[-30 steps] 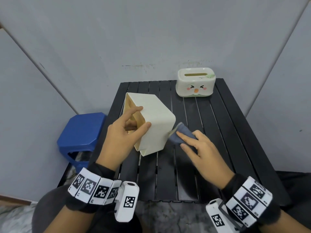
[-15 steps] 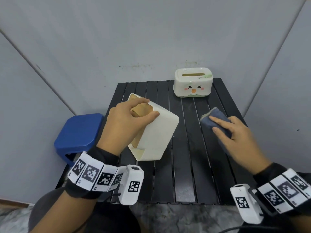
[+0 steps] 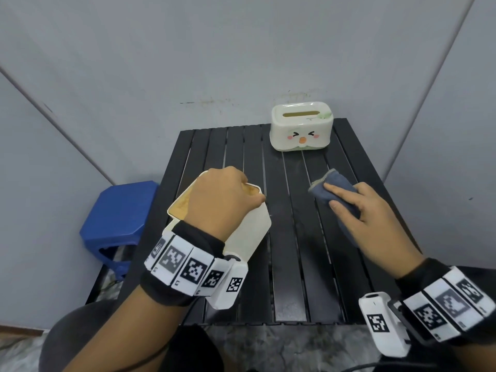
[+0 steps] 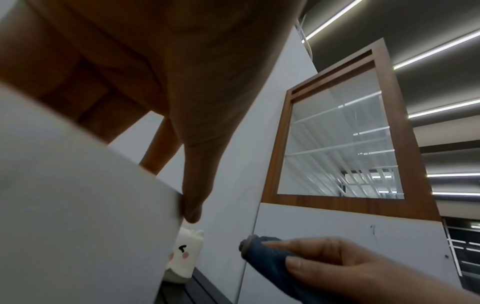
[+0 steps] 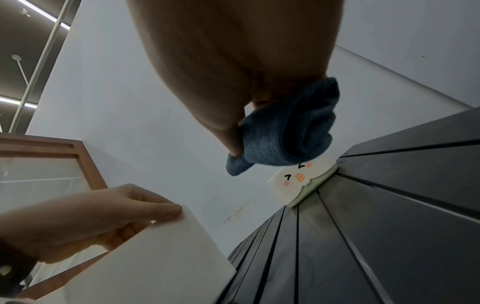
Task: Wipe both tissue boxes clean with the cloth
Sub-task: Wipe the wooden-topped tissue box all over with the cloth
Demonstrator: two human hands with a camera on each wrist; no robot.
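My left hand (image 3: 222,200) grips a plain cream tissue box (image 3: 249,232) by the rim of its wooden-lined open side, thumb on the outer wall (image 4: 192,207), and holds it tilted over the left half of the black slatted table (image 3: 295,264). My right hand (image 3: 359,208) holds a folded blue cloth (image 3: 330,186) above the table's right side, apart from the box. In the right wrist view the cloth (image 5: 283,133) is bunched under my fingers. A second cream tissue box with a cartoon face (image 3: 302,130) stands at the table's far edge.
A blue plastic stool (image 3: 118,218) stands left of the table. Grey partition walls close in behind and on both sides. A wood-framed window (image 4: 337,131) is set in the partition.
My left hand has turned the plain box so its open side faces up and drawn it nearer. My right hand lifted the cloth off the box and moved right.
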